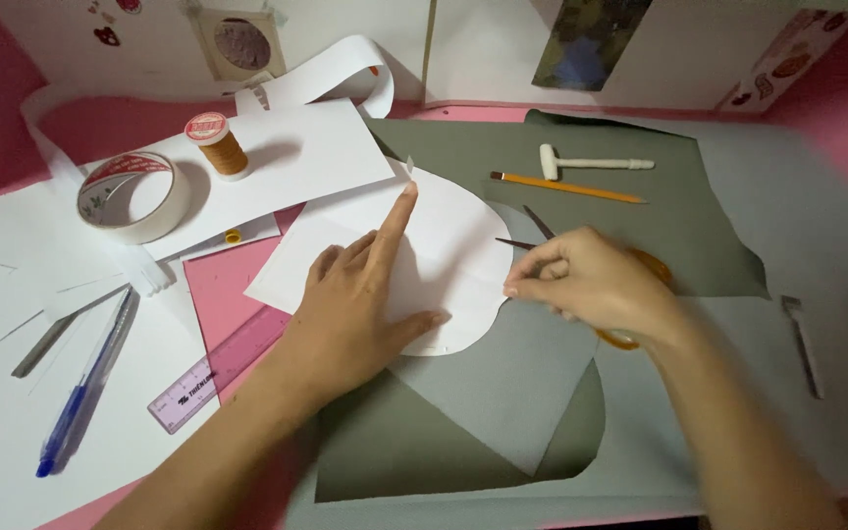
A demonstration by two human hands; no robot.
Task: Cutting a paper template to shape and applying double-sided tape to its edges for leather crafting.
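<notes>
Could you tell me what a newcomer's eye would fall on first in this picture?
Probably the two hands at the centre: the left hand lies flat on a rounded white paper shape over grey-green sheet material, while the right hand pinches the paper's edge, orange-handled scissors beneath it. To the upper left stand a tape roll and a spool of brown thread.

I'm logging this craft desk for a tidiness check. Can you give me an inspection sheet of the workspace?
Surface: pink desk, mostly covered by sheets.
Job's things: white paper template lying on grey-green sheet; scissors mostly hidden under the right hand.
Clutter: tape roll, thread spool, blue pen, pink ruler, pencil, small white mallet, loose paper.
Grippers: left hand flat on the template; right hand pinching its edge.
Cables: nothing seen.
Surroundings: white panels with stickers behind.
</notes>
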